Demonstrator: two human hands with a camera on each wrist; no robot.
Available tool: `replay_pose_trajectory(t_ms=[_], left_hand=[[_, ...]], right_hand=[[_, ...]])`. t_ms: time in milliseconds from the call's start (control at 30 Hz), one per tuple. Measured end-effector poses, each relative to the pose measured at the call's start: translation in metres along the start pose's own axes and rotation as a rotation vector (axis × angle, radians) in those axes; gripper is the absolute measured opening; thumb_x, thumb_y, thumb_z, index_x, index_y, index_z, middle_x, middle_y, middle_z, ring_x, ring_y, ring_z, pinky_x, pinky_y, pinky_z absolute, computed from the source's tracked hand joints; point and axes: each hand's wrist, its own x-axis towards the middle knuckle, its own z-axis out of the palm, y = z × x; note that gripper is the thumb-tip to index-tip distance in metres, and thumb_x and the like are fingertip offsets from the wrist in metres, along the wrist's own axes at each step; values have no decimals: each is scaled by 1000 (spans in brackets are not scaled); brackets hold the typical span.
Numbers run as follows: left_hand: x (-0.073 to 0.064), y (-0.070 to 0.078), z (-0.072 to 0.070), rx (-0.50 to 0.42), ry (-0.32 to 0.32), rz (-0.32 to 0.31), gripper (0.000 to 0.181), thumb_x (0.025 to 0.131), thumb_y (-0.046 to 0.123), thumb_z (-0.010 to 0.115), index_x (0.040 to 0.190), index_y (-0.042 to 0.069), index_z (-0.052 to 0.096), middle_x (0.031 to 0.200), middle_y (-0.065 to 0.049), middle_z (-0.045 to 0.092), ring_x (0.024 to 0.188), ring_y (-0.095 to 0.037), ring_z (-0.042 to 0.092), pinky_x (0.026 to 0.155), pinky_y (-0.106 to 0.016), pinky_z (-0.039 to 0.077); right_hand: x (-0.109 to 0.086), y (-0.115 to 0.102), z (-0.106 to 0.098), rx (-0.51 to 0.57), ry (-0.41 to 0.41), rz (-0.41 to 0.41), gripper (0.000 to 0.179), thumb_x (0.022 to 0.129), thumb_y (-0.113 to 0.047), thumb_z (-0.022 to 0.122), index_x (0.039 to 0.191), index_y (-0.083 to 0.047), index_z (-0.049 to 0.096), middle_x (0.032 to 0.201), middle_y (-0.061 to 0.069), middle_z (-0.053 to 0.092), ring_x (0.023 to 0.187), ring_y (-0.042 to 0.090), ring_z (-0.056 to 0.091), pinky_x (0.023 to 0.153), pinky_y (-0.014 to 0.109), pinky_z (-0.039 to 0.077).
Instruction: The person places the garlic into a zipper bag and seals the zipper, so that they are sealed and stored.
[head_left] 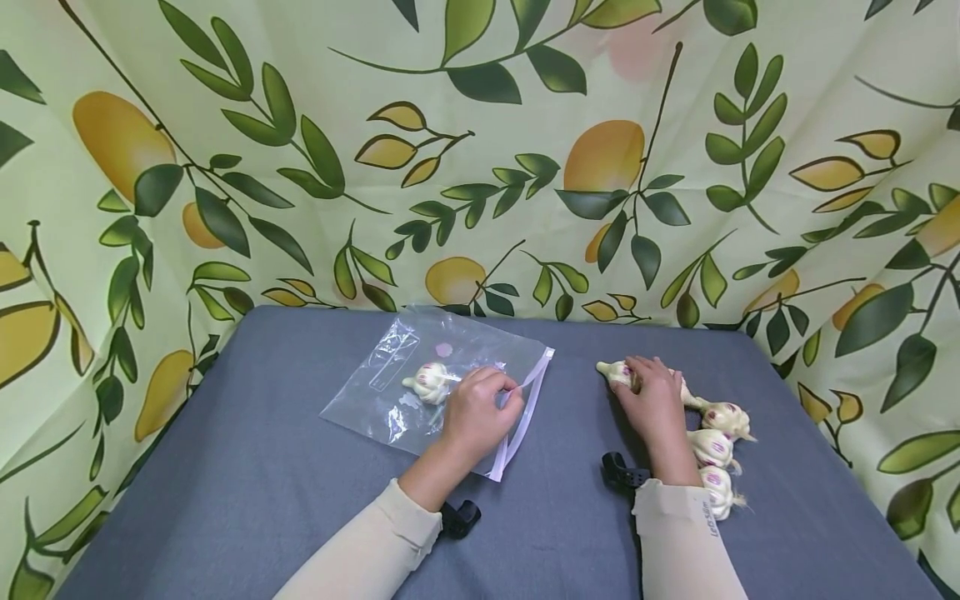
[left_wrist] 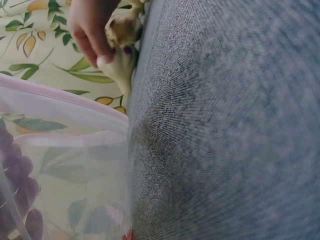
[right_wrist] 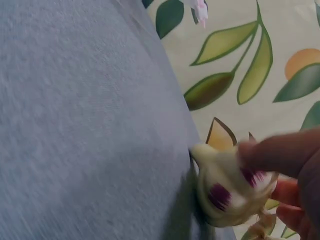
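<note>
A clear zip-top plastic bag point(head_left: 375, 400) lies flat with its white zip edge point(head_left: 525, 408) towards the right. Inside it is one garlic bulb point(head_left: 429, 383). My left hand point(head_left: 478, 408) lies over the bag's open end and pinches the plastic beside the zip strip; the left wrist view shows the mouth's pinkish rim point(left_wrist: 65, 97) raised. To the right, my right hand point(head_left: 652, 396) grips another garlic bulb point(right_wrist: 227, 187) between thumb and fingers, low at the cloth. Its pale stem end points left in the head view.
More garlic bulbs point(head_left: 712, 448) lie in a bent row beside and behind my right forearm. Grey cloth point(head_left: 570, 517) covers the table. A curtain point(head_left: 525, 125) printed with leaves and fruit hangs around its back and sides. Black wrist mounts point(head_left: 624, 473) sit at both cuffs.
</note>
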Motion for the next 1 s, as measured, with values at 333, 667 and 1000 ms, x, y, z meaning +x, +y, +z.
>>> replay_pose_trajectory(t_ms=[333,667,1000], left_hand=[[0,0,-1,3,-21,-15,5,79,18,69,76,16,73,80,6,69,78,-16,66,62,-31,52],[-1,1,-1,2,-19,-13,4,79,16,70,75,17,72,79,6,69,77,-16,66,63,-30,52],[0,1,-3,-5,-21,-11,4,79,17,70,75,16,72,80,5,69,77,-16,66,64,-31,53]], right_hand=[[-4,-9,8,143,-28,-17,40,87,-13,70,123,5,64,130,27,58,122,44,53,102,56,41],[-4,-6,9,255,-159,122,62,87,-21,70,139,5,49,136,28,52,122,40,53,101,52,43],[-3,-6,11,241,-292,195,79,86,-40,71,147,-1,41,127,25,60,109,34,58,85,38,47]])
